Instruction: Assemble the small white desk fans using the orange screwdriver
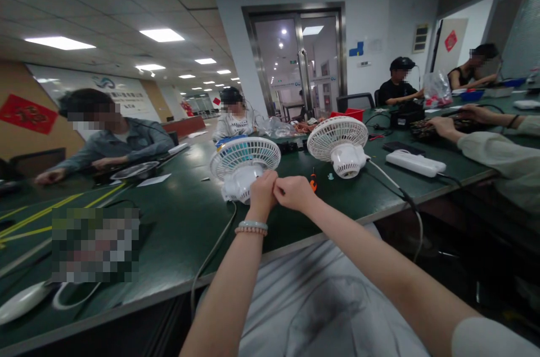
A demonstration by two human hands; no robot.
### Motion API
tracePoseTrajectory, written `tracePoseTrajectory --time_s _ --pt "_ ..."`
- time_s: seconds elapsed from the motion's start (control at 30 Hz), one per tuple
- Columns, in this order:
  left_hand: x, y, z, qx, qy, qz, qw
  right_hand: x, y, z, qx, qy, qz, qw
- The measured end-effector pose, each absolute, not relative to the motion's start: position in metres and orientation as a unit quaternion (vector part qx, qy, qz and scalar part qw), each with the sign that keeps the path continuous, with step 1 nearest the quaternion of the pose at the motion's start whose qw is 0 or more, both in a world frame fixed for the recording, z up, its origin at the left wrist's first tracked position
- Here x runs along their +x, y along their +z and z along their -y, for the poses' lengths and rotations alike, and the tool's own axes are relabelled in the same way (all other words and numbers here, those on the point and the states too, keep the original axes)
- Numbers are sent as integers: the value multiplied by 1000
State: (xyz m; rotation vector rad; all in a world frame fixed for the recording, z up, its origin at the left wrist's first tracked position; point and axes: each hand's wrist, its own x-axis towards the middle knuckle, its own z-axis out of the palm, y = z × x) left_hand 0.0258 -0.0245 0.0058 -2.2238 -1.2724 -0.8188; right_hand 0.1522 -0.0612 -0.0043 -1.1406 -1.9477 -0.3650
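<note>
My left hand (262,195), with a bracelet at its wrist, is closed at the motor housing of a white electric fan (242,177). Beside it, my right hand (295,193) is closed in a pinch, its fingertips meeting those of my left. Whatever lies between the fingers is hidden or too small to name. The fan rests on the table with its back toward me, and its cord hangs over the front edge. A second white fan (340,140) stands to the right. An orange-handled screwdriver (313,182) lies just beyond my right hand.
The green table (177,227) carries a white power strip (415,163), a dark phone (404,148) and a red bin (350,114). A co-worker's hands (447,126) hold a dark item at the right. Other people sit around the table. A white cord (396,185) trails rightward.
</note>
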Motion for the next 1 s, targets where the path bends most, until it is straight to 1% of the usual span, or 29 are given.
tracePoseTrajectory --time_s 0.07,0.2,0.33,0.5,0.6,0.63,0.73,0.8,0.9,1.0 --pt "33 6 29 -831 -242 449 221 160 -15 83 -450 -152 774 418" --pt "51 6 36 -866 -184 421 199 191 -39 116 -466 -156 752 439" --pt "70 5 38 -895 -117 407 142 235 -42 119 -523 -159 702 457" --pt "93 0 29 -899 -47 427 80 287 -20 89 -564 -211 628 493" --pt "102 -5 19 -894 -27 440 78 318 -3 75 -567 -258 587 518" --pt "103 -6 17 -892 -28 444 79 328 4 73 -563 -270 567 537" --pt "104 -6 13 -886 -30 458 73 356 32 78 -538 -300 469 632" --pt "104 -4 13 -877 -25 476 67 367 50 87 -519 -321 430 665" --pt "104 -1 17 -868 -29 491 72 373 64 94 -510 -352 467 631" --pt "103 0 20 -865 -39 495 72 371 53 84 -532 -338 524 573"
